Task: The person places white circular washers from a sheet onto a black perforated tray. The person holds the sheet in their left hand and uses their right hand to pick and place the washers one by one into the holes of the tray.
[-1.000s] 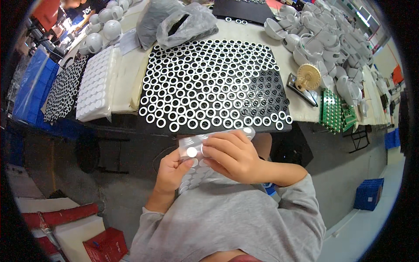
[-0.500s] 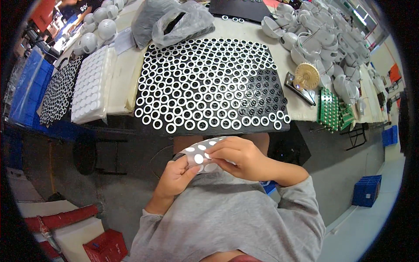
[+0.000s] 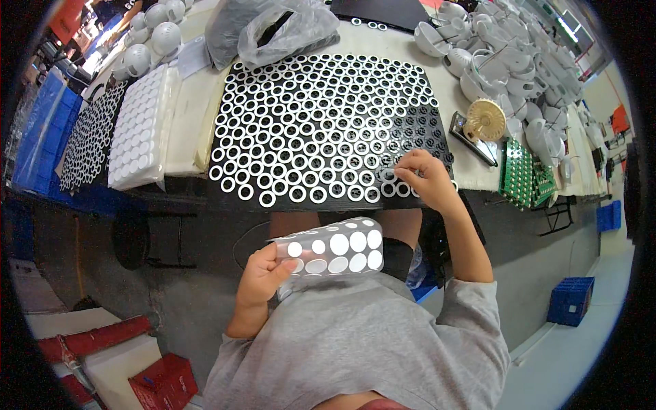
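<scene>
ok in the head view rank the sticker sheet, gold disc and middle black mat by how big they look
1. Middle black mat
2. Sticker sheet, though perhaps helped by nearness
3. Gold disc

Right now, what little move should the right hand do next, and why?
Maybe press gently down with the right hand, because a white ring is at its fingertips, beside black parts without rings, while many others already wear one.

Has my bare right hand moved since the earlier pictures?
Yes: your bare right hand has moved forward and rightward, from the clear plastic sheet with round white discs to over the near right part of the black board bearing white rings.
</scene>
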### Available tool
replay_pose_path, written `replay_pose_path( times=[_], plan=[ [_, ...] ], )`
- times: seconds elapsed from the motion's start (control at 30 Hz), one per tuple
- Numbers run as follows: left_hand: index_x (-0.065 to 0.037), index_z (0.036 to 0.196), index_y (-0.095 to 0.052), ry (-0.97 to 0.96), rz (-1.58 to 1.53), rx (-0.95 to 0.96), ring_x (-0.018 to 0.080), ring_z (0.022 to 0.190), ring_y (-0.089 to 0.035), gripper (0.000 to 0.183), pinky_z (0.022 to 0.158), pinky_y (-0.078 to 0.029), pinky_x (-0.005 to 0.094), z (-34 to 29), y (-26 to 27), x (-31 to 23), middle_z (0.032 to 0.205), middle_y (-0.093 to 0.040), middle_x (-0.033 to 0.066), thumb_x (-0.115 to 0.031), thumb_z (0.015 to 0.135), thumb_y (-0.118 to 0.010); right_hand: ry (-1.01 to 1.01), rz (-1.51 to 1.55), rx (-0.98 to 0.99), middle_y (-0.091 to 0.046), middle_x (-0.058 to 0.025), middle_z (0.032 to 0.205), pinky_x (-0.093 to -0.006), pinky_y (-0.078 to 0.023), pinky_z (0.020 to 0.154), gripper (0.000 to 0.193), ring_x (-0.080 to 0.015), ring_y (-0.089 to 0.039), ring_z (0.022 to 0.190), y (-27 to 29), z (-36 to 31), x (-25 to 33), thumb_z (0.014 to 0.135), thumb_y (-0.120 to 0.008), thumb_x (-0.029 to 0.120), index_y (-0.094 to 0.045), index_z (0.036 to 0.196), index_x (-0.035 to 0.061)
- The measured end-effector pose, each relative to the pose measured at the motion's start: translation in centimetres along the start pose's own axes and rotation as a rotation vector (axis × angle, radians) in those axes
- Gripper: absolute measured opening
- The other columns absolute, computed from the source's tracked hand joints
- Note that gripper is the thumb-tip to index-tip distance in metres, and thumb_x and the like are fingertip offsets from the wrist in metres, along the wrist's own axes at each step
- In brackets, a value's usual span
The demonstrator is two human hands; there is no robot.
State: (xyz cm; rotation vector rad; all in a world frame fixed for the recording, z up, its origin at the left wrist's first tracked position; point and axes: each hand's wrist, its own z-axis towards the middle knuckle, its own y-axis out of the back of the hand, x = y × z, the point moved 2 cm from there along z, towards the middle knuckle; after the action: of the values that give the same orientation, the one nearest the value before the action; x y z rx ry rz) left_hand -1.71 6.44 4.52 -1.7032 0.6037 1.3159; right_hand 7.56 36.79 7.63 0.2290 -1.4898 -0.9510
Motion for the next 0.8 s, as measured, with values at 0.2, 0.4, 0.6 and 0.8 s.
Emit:
replay_pose_path(
  times=[0.2,0.4,0.6,0.8],
  plan=[
    [0.007,0.108,-0.049,0.006,-0.054,0.018,0.0112,0.092,-0.053,0.026,0.080,-0.040,0.0230,0.1,0.0,0.0,0.103,-0.058,0.0110,-0.004,0.084,-0.050,-0.005,-0.042,-0.080,-0.050,-0.0062,0.072,-0.0263,-0.039,0.059,0.010,-0.0151,-0.047,0.064,-1.8,0.6,-2.3,0.072,-0.063,0.009,-0.061,0.074,-0.0005],
    [0.007,0.107,-0.049,0.013,-0.051,-0.004,0.0118,0.092,-0.054,0.026,0.080,-0.041,0.0235,0.2,-0.1,0.3,0.102,-0.058,0.0111,-0.003,0.084,-0.051,-0.006,-0.108,-0.156,-0.051,-0.0079,0.074,-0.0279,-0.040,0.062,0.012,-0.0189,-0.050,0.068,-2.3,0.8,-2.8,0.069,-0.065,0.010,-0.060,0.072,-0.0009],
    [0.007,0.107,-0.049,-0.011,-0.037,0.018,0.0117,0.092,-0.053,0.026,0.080,-0.041,0.0235,0.3,-0.3,-0.1,0.102,-0.058,0.0111,-0.005,0.084,-0.051,-0.028,-0.134,-0.188,-0.053,-0.0115,0.074,-0.0339,-0.042,0.069,0.013,-0.0259,-0.052,0.075,-2.5,0.7,-2.5,0.067,-0.066,0.012,-0.060,0.067,0.0001],
    [0.007,0.108,-0.049,0.005,-0.035,0.015,0.0113,0.092,-0.053,0.028,0.080,-0.040,0.0231,0.3,-0.2,0.1,0.102,-0.058,0.0102,-0.007,0.084,-0.052,-0.023,-0.143,-0.198,-0.053,-0.0119,0.075,-0.0347,-0.042,0.069,0.013,-0.0269,-0.052,0.076,-2.6,0.6,-2.3,0.066,-0.065,0.012,-0.060,0.066,0.0003]
  ],
)
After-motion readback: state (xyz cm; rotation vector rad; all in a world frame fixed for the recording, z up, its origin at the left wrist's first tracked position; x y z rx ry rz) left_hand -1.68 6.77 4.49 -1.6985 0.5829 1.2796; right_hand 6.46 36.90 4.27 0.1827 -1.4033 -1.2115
